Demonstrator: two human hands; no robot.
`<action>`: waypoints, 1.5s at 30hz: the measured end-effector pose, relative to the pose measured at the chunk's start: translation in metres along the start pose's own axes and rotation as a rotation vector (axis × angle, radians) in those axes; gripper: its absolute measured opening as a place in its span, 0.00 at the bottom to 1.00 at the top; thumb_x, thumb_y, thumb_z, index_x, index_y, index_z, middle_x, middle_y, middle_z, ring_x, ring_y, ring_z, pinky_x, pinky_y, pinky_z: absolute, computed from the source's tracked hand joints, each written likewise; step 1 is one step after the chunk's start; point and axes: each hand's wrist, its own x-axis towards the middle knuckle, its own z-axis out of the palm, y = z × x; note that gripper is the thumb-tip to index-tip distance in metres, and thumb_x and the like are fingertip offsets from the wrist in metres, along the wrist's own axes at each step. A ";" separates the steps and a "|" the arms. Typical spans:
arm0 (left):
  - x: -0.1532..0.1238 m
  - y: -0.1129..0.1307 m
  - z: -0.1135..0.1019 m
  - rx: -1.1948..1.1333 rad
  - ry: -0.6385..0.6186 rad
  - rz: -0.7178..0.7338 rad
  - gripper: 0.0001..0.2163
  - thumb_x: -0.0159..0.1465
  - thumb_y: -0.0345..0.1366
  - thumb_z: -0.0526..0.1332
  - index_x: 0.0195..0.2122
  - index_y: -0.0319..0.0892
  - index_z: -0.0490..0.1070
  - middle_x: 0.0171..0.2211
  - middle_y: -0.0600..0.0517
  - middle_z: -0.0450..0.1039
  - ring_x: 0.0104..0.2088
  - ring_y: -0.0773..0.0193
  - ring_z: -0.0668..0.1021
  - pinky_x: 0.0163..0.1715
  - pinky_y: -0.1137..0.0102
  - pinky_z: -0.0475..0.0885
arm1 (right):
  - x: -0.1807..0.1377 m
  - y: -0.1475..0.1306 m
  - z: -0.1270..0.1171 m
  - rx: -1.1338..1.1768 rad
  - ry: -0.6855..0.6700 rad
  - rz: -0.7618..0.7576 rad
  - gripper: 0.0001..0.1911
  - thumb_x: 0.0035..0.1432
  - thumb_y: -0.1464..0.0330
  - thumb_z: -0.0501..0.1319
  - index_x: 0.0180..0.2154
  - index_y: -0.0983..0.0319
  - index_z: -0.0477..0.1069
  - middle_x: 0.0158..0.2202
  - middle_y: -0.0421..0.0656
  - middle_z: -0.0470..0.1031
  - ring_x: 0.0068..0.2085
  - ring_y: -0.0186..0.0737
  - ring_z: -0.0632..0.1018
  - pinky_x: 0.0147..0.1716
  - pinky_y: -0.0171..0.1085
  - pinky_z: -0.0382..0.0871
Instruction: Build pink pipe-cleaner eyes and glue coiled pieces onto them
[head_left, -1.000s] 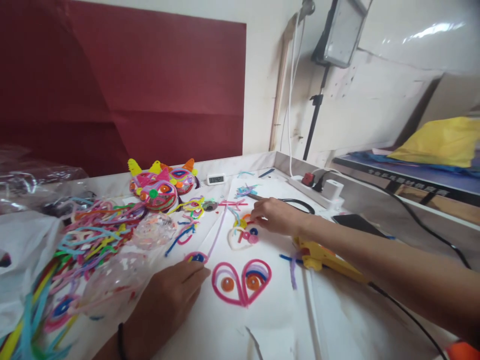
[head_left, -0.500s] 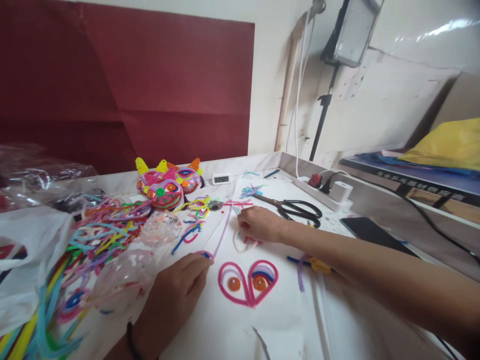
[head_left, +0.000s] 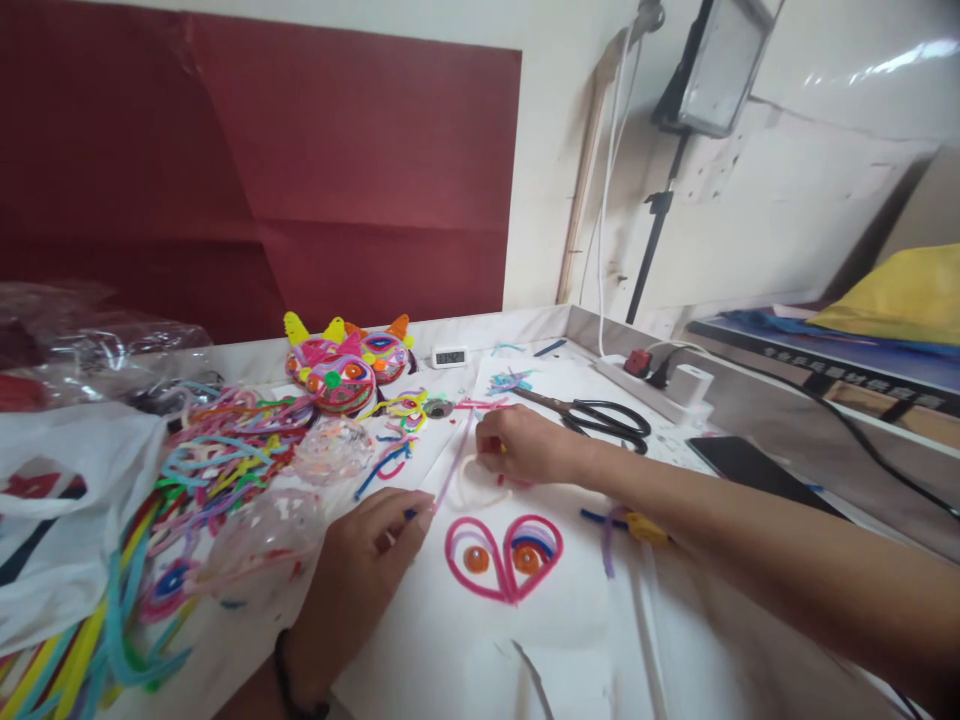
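My left hand (head_left: 367, 560) is closed in a pinch, with a bit of blue pipe cleaner (head_left: 409, 514) showing between thumb and fingers. A purple pipe cleaner (head_left: 453, 462) runs from by its fingertips towards the back. My right hand (head_left: 525, 445) is curled low over the paper, fingertips by a cream pipe cleaner loop (head_left: 469, 487); what they pinch, if anything, is hidden. In front of both hands lie two pink teardrop loops, a left one (head_left: 448, 555) and a right one (head_left: 556, 560), forming a heart shape, each around an orange eye. The right one has a blue arc inside.
Black-handled scissors (head_left: 611, 425) lie beyond my right forearm, near a power strip (head_left: 637, 385) and a dark phone (head_left: 757, 475). At left are a heap of pipe cleaners (head_left: 225, 450) and colourful animal-face pieces (head_left: 337, 385). A small digital clock (head_left: 449, 357) stands behind.
My left hand has lifted slightly and its thumb and fingers show a gap with the blue piece between them. The cream loop has shifted a little under my right hand. The view has turned slightly left.
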 end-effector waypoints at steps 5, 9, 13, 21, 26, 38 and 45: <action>0.000 0.003 0.001 -0.358 -0.167 -0.344 0.21 0.60 0.53 0.56 0.43 0.40 0.72 0.15 0.59 0.65 0.13 0.73 0.63 0.12 0.78 0.56 | -0.011 -0.030 -0.007 0.226 0.136 -0.131 0.04 0.52 0.77 0.61 0.31 0.65 0.73 0.27 0.39 0.73 0.28 0.32 0.70 0.29 0.31 0.59; -0.002 0.010 0.000 -0.503 -0.215 -0.387 0.20 0.59 0.53 0.57 0.34 0.38 0.73 0.13 0.58 0.63 0.12 0.74 0.62 0.12 0.78 0.53 | -0.012 -0.038 -0.003 0.456 0.134 -0.135 0.04 0.51 0.77 0.60 0.28 0.65 0.73 0.23 0.37 0.72 0.25 0.30 0.69 0.26 0.30 0.59; -0.002 0.014 -0.003 -0.498 -0.217 -0.374 0.19 0.60 0.51 0.56 0.25 0.39 0.70 0.11 0.59 0.61 0.11 0.76 0.58 0.13 0.78 0.49 | -0.009 -0.034 0.001 0.731 0.039 -0.089 0.03 0.49 0.76 0.61 0.28 0.66 0.73 0.23 0.37 0.72 0.24 0.30 0.70 0.24 0.29 0.61; -0.002 0.014 -0.003 -0.536 -0.245 -0.385 0.18 0.58 0.50 0.59 0.23 0.39 0.68 0.13 0.59 0.61 0.12 0.76 0.58 0.12 0.78 0.48 | -0.014 -0.025 0.006 1.173 -0.173 -0.042 0.07 0.44 0.71 0.64 0.30 0.66 0.75 0.21 0.37 0.71 0.21 0.27 0.67 0.20 0.28 0.59; -0.003 0.022 -0.003 -0.660 -0.199 -0.462 0.17 0.55 0.50 0.62 0.32 0.39 0.71 0.16 0.59 0.64 0.13 0.77 0.58 0.13 0.79 0.46 | -0.020 -0.021 0.012 1.330 -0.218 -0.089 0.14 0.44 0.67 0.68 0.36 0.65 0.77 0.28 0.40 0.76 0.27 0.29 0.71 0.25 0.28 0.60; -0.010 0.026 0.002 -0.828 -0.341 -0.511 0.17 0.55 0.51 0.63 0.30 0.39 0.69 0.15 0.57 0.66 0.12 0.78 0.59 0.13 0.79 0.45 | -0.023 -0.042 0.024 1.262 0.040 -0.217 0.20 0.48 0.54 0.67 0.31 0.66 0.73 0.25 0.41 0.73 0.28 0.34 0.74 0.31 0.34 0.67; -0.006 0.018 0.001 -0.614 -0.093 -0.400 0.20 0.59 0.54 0.56 0.27 0.39 0.68 0.13 0.58 0.63 0.12 0.75 0.58 0.13 0.78 0.48 | -0.027 -0.046 0.013 0.904 0.182 -0.204 0.10 0.54 0.65 0.64 0.27 0.64 0.68 0.22 0.36 0.68 0.23 0.29 0.68 0.23 0.29 0.60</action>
